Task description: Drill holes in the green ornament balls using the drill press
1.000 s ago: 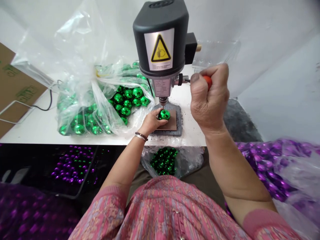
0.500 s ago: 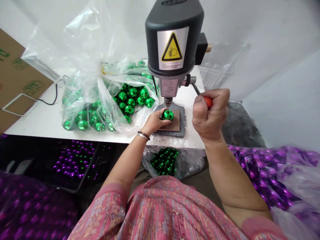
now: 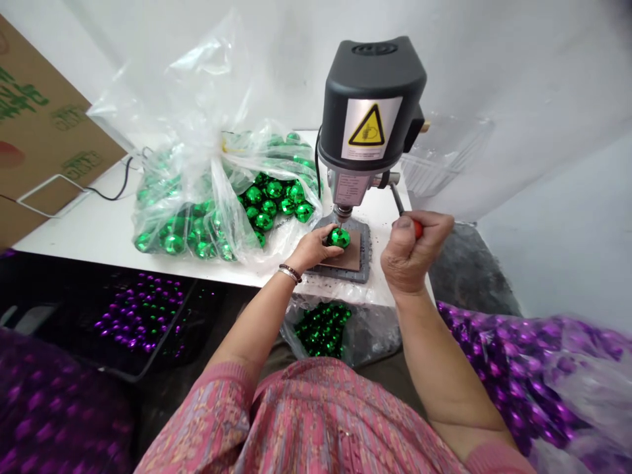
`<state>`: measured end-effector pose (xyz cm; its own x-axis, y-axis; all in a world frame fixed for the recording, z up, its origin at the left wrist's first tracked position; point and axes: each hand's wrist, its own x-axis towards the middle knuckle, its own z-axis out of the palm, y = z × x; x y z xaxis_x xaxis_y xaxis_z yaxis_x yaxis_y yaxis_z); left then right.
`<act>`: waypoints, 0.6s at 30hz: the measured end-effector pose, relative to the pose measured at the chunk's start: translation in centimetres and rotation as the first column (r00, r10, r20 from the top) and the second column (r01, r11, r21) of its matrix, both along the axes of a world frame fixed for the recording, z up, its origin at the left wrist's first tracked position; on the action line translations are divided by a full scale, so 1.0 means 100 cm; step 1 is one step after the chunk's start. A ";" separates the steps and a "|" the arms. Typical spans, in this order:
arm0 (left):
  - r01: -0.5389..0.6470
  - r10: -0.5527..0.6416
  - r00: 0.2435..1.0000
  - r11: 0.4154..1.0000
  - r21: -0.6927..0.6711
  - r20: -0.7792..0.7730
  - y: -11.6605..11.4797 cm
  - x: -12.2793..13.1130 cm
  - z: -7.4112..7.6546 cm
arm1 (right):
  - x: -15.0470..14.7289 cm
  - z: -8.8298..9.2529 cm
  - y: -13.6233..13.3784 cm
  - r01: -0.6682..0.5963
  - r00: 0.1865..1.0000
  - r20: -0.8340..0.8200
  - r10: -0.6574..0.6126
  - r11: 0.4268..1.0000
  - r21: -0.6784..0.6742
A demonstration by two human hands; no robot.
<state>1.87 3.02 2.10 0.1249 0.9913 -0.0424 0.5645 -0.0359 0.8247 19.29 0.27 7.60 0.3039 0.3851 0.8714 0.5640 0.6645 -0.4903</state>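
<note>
A shiny green faceted bauble [image 3: 339, 237] sits on a brown pad [image 3: 349, 260] on the grey base of a bench drill [image 3: 370, 125]. My left hand [image 3: 312, 249] holds the bauble steady from the left. The drill bit [image 3: 341, 219] comes down to the top of the bauble, and the contact point is too small to make out. My right hand [image 3: 415, 253] is closed around the red grip of the drill's feed lever [image 3: 397, 199], to the right of the drill column.
A plastic bag of green baubles [image 3: 222, 210] lies left of the drill on the white table [image 3: 99, 227]. Cardboard [image 3: 44, 125] stands far left. A black tray of purple and green baubles [image 3: 141, 309] and a bag of green baubles [image 3: 323, 332] sit below the table edge. Purple baubles in plastic [image 3: 503, 368] lie right.
The feed lever has swung from level to pointing downward, with my right hand lower, and the bit has come down to the bauble. The whole view has shifted as my head moved.
</note>
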 end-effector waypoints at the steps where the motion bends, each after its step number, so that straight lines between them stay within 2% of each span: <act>1: -0.003 0.003 1.000 1.000 0.000 0.003 -0.001 0.000 0.001 | -0.001 -0.002 0.000 -0.001 1.000 -0.003 0.001 1.000 0.000; 3: -0.007 0.007 1.000 1.000 -0.005 -0.003 -0.001 0.001 0.003 | -0.002 -0.001 0.000 -0.003 1.000 -0.014 0.003 1.000 -0.005; 5: -0.017 0.017 1.000 1.000 -0.013 -0.024 -0.001 0.003 0.003 | -0.002 0.010 0.002 -0.005 1.000 -0.027 0.004 1.000 -0.012; 9: -0.040 0.040 0.999 0.999 -0.024 -0.014 -0.007 0.004 0.002 | -0.002 0.053 0.012 -0.021 0.998 -0.061 0.018 0.999 -0.050; 12: 0.053 -0.053 0.997 0.999 0.002 0.064 -0.021 -0.007 0.002 | -0.001 0.075 0.020 -0.054 0.996 -0.081 0.047 0.994 -0.095; 15: 0.168 -0.177 0.969 0.984 0.065 0.170 -0.032 -0.027 0.002 | 0.001 0.078 0.021 -0.085 0.995 -0.063 0.077 0.987 -0.137; 16: 0.141 -0.156 0.965 0.986 0.085 0.210 -0.032 -0.033 0.002 | 0.001 0.077 0.021 -0.090 0.995 -0.059 0.082 0.985 -0.147; 18: -0.062 0.037 0.957 0.995 0.076 0.286 -0.024 -0.044 0.001 | 0.001 0.073 0.019 -0.098 0.994 -0.061 0.089 0.984 -0.150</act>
